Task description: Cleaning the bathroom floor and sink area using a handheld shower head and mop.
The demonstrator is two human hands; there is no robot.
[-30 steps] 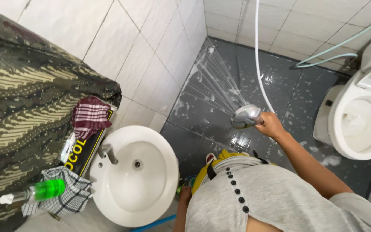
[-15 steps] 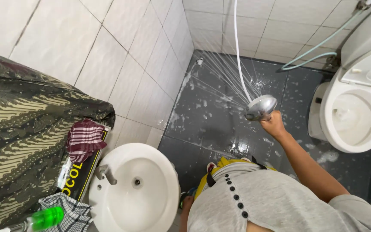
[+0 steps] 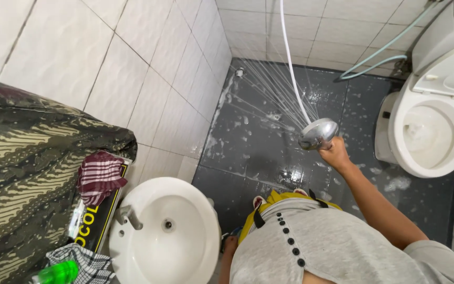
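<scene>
The shower head [image 3: 319, 133] is clenched in the right hand [image 3: 335, 153], left of the toilet [image 3: 431, 131]. Spray is best swept steadily across the soapy floor [image 3: 248, 152]. The left hand's fingers cannot be told.

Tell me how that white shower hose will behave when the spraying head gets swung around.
The white hose probably flexes easily: it hangs in a slack curve down to the shower head. It looks light, since the right hand alone lifts head and hose. It may be slippery, as spray flies and the dark floor is wet and foamy.

Chrome shower head [image 3: 317, 133], white hose [image 3: 290, 63]; dark grey floor [image 3: 258, 152]; white toilet [image 3: 429, 134]; maroon striped cloth [image 3: 100, 176].
</scene>
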